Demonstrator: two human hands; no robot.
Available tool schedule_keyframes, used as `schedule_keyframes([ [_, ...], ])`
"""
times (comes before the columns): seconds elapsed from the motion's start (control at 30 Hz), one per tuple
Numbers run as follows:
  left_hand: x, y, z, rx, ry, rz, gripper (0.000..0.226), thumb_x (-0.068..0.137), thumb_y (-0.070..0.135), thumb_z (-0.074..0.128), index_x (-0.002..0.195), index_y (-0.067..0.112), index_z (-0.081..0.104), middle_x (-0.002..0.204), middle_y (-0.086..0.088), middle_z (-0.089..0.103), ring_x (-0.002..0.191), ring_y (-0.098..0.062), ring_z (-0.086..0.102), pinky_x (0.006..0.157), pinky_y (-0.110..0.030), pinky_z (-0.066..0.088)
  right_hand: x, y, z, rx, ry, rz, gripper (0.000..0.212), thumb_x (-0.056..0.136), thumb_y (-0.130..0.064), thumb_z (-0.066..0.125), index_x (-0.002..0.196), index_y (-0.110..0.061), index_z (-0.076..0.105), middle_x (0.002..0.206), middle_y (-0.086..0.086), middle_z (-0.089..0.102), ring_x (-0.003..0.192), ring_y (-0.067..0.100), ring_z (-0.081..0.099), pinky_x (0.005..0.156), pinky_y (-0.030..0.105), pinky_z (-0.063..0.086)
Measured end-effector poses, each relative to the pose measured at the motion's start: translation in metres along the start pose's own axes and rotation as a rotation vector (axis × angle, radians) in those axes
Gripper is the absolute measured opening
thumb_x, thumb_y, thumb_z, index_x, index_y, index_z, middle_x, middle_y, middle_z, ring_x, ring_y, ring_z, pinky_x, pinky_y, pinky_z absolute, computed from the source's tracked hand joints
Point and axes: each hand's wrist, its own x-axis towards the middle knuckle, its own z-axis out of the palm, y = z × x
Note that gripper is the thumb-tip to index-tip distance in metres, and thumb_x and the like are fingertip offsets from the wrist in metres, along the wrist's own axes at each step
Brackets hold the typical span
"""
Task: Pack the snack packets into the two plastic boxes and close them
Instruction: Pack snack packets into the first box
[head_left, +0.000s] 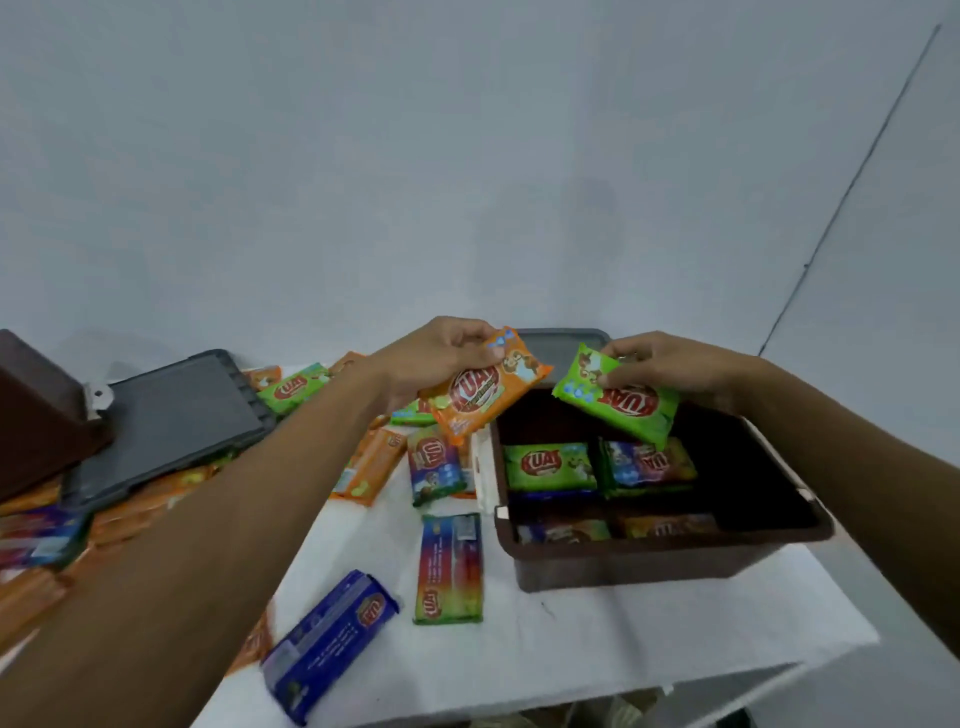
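Observation:
My left hand (441, 353) pinches an orange snack packet (480, 389) just left of the open brown plastic box (665, 564). My right hand (670, 364) holds a green snack packet (621, 410) tilted above the box's inside. Several packets lie in the box, among them a green packet (550, 465) and a blue-and-red one (649, 462). The box's grey lid (563, 338) stands open behind it. A second brown box (36, 410) sits at the far left edge, with a grey lid (171, 426) lying beside it.
Loose packets are scattered on the white table (597, 649): a dark blue one (330, 639) near the front, a rainbow-coloured one (449, 569), another (434, 470) by the box, and orange and green ones at left. The table's front edge runs close below.

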Motion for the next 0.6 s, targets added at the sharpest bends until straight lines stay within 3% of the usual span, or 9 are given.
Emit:
schedule_keyframes([
  [0.13,0.029,0.012,0.058,0.106,-0.086,0.008,0.025,0.094,0.02,0.062,0.114,0.005,0.064,0.081,0.002,0.071,0.07,-0.01,0.066,0.063,-0.023,0.053,-0.015,0.046,-0.026,-0.167,-0.128,0.034,0.014,0.088,-0.017,0.069,0.1,-0.009,0.069,0.094,0.011,0.075,0.086,0.027,0.073,0.078,0.04,0.058],
  [0.23,0.043,0.005,0.087,0.237,-0.223,-0.059,0.021,0.094,0.019,0.062,0.109,0.005,0.066,0.085,-0.004,0.071,0.072,-0.011,0.065,0.065,-0.024,0.051,-0.016,0.066,-0.03,-0.355,-0.29,0.02,0.007,0.088,-0.014,0.069,0.094,-0.016,0.072,0.092,0.003,0.075,0.086,0.022,0.072,0.079,0.036,0.059],
  [0.33,0.052,-0.016,0.112,0.389,-0.336,-0.108,0.017,0.094,0.019,0.062,0.104,0.006,0.069,0.087,-0.006,0.07,0.076,-0.012,0.061,0.07,-0.026,0.047,-0.014,0.078,-0.022,-0.514,-0.42,-0.004,0.013,0.088,-0.015,0.069,0.101,-0.018,0.07,0.098,0.003,0.075,0.089,0.02,0.072,0.083,0.039,0.059],
  [0.5,0.051,-0.049,0.136,0.638,-0.452,-0.201,0.016,0.097,0.021,0.057,0.102,0.01,0.069,0.083,0.004,0.064,0.073,-0.006,0.053,0.074,-0.027,0.04,-0.016,0.081,-0.006,-0.744,-0.554,-0.037,0.03,0.093,-0.017,0.061,0.123,-0.015,0.064,0.111,0.001,0.069,0.095,0.017,0.065,0.085,0.029,0.053],
  [0.6,0.047,-0.052,0.138,0.886,-0.495,-0.197,0.025,0.098,0.022,0.056,0.118,0.011,0.066,0.109,0.001,0.066,0.087,-0.009,0.057,0.078,-0.023,0.04,-0.015,0.084,-0.003,-0.84,-0.557,-0.096,0.035,0.096,-0.017,0.056,0.13,-0.018,0.061,0.119,0.0,0.065,0.099,0.014,0.056,0.081,0.022,0.042],
])
